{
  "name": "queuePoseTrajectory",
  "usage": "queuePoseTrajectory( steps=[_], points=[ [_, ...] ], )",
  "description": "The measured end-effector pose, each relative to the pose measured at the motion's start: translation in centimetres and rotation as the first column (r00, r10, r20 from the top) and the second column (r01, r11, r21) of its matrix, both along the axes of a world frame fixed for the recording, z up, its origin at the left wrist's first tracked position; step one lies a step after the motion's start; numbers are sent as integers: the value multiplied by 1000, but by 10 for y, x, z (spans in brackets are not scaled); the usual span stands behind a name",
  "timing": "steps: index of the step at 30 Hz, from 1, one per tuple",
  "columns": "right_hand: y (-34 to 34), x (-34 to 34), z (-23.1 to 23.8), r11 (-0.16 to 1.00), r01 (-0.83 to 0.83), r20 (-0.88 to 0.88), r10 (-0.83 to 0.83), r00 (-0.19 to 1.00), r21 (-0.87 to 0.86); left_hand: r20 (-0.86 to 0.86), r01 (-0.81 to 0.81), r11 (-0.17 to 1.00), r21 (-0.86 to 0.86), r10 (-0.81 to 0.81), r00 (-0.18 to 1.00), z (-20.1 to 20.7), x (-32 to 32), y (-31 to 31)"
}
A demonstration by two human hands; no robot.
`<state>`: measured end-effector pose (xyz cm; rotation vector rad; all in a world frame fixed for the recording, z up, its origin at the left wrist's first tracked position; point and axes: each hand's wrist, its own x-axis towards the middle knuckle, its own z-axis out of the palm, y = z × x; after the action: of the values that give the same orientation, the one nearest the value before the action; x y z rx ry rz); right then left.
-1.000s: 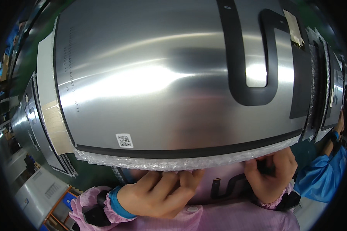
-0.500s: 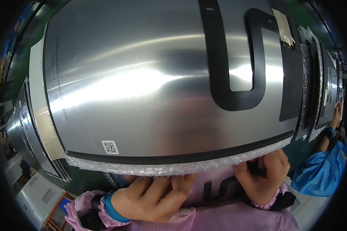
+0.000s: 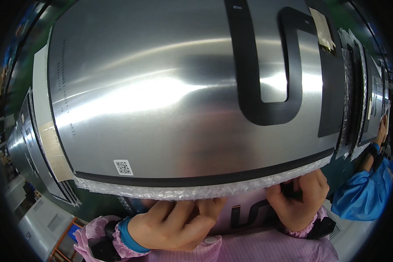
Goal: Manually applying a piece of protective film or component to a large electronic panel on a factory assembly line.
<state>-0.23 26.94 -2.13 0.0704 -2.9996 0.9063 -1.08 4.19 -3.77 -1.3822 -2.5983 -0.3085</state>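
A large silver metal-backed panel (image 3: 153, 135) with a black hooked strip (image 3: 270, 115) lies in front of me. Bubble wrap (image 3: 196, 192) runs beneath its near edge. My left hand (image 3: 174, 225) is curled at that edge, left of middle, fingers bent and tips hidden under the wrap. Further right, my right hand (image 3: 302, 196) is closed with its fingers folded at the same edge; what they grip, if anything, is hidden. Between my hands and close to my body, a shiny pink-tinted surface (image 3: 222, 218) shows another black hooked strip.
Stacked panels with wrap (image 3: 353, 87) stand at the right, and more panels (image 3: 37, 153) at the left. A co-worker's blue sleeve (image 3: 362, 192) and hand (image 3: 382, 131) are at the far right. Beige tape (image 3: 54, 148) covers the panel's left edge. A pale vented machine (image 3: 46, 218) sits lower left.
My left hand's fingers have slid slightly to the right along the wrapped edge. My right hand and the panel have barely moved.
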Motion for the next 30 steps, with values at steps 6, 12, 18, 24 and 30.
queuePoseTrajectory(
  steps=[6,12,18,24,30],
  points=[
    [0,-2,2,1000,-6,-4,6,1000,-1,-5,0,1000,-11,0,1000,-1,-1,1],
    [1,-2,4,999,-5,11,6,1000,-53,-19,12,998,-61,-13,1000,2,-1,2],
    [1,-1,3,997,1,15,0,1000,-81,-32,53,990,-132,-58,998,4,-2,11],
    [1,-1,1,996,-4,9,4,1000,-84,-42,92,983,-158,-100,994,1,-3,15],
    [1,-2,3,996,7,13,-6,1000,-90,-124,67,984,-165,-89,988,-3,-3,28]
  ],
)
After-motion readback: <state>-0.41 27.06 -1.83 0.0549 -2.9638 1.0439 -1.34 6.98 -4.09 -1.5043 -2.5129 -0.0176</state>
